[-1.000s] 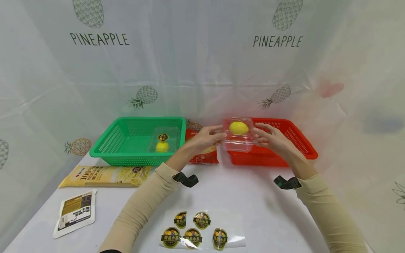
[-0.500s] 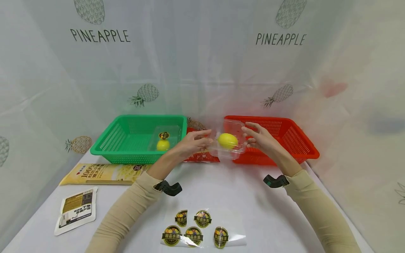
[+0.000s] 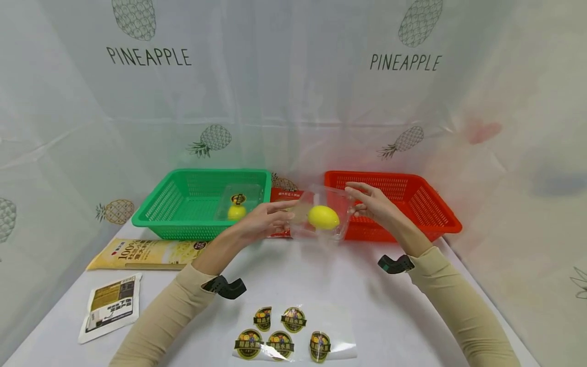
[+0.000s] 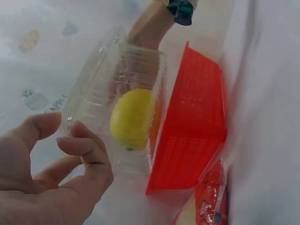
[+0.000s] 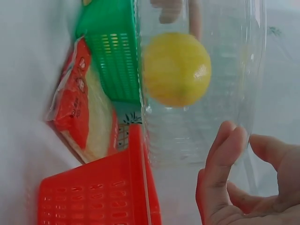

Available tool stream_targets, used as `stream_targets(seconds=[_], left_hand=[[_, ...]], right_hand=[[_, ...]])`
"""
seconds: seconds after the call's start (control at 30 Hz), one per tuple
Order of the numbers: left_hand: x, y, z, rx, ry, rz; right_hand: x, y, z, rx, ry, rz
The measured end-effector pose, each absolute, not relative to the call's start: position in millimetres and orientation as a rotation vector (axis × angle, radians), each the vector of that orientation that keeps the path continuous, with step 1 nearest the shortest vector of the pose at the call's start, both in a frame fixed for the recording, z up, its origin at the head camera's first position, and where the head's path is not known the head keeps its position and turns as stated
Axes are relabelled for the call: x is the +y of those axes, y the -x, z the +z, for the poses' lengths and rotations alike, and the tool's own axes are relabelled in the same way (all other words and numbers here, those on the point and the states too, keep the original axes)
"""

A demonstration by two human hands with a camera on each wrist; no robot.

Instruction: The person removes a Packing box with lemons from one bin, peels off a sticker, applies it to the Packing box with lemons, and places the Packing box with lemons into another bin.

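Observation:
Between my two hands, a clear plastic box (image 3: 345, 203) hangs above the table with a yellow lemon (image 3: 323, 217) inside. My left hand (image 3: 261, 221) pinches the box's left rim, thumb and forefinger meeting at the edge in the left wrist view. On the opposite side, my right hand (image 3: 373, 206) pinches the rim, as the right wrist view shows. The box tilts slightly, in front of the near left corner of the red basket (image 3: 399, 237). Through its wall the lemon (image 4: 132, 117) is plainly seen.
A green basket (image 3: 183, 230) at left holds another clear box with a lemon and a round label (image 3: 238, 199). Red food packet (image 3: 284, 194) lies between the baskets. Yellow pasta bag (image 3: 142, 253) and white pouch (image 3: 112, 306) lie at left. A sticker sheet (image 3: 339, 318) lies in front.
Both hands have carried the lemon box left and nearer to me, away from over the red basket's left end. The box has tilted a little on the way.

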State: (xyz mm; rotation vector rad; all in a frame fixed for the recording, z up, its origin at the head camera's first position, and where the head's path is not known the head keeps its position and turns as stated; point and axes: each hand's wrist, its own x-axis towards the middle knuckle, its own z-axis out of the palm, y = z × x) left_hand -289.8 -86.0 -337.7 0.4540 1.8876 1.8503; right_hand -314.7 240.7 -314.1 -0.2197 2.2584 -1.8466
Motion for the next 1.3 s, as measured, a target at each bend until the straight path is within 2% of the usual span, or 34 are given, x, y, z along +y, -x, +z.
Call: stream_targets(seconds=[0.47,0.83,1.3], left_hand=[[-104.3,275.1,-344.6,1.692,-0.483,2.011],[-120.9,272.2,-355.7,1.775,-0.379,2.11],[-129.3,261.5,-374.8,1.834,-0.229,2.078]], right_hand=[[240.7,296.9,-321.6,2.217,0.245,-1.776],[231.1,269.3,-328.3,2.288,0.289,-1.588],[223.8,244.6,-355.7,2.274,0.415,-1.445]])
